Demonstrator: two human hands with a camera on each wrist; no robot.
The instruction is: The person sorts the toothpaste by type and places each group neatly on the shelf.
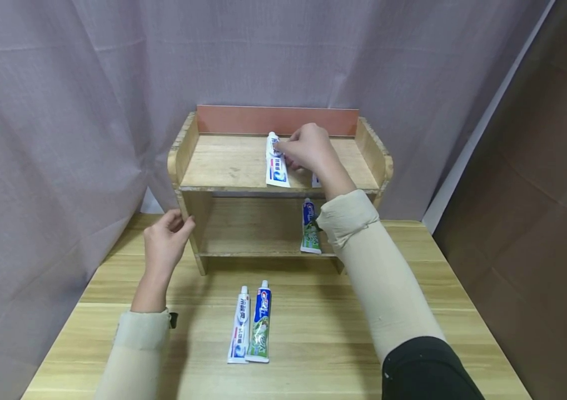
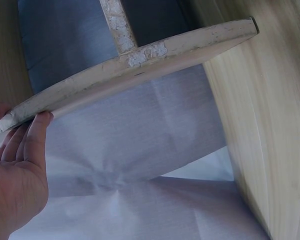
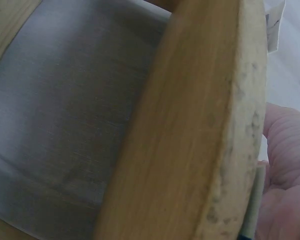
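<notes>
My right hand [image 1: 308,149] pinches a white toothpaste tube [image 1: 277,169] over the top board of a small wooden shelf [image 1: 228,161]. The tube lies cap toward the back, its flat end at the board's front edge. Behind my right wrist, part of another white tube [image 1: 316,181] shows on the same board. In the right wrist view the hand [image 3: 289,165] is half hidden by a board [image 3: 190,120]. With thumb and fingers on either side, my left hand [image 1: 165,241] grips the shelf's left side panel [image 2: 190,47], as the left wrist view shows.
A blue-green toothpaste tube [image 1: 309,230] leans on the lower board, near my right sleeve. On the table [image 1: 303,333] in front, a white tube [image 1: 240,328] and a blue-green tube [image 1: 260,325] lie side by side. Grey cloth [image 1: 263,55] hangs behind the shelf.
</notes>
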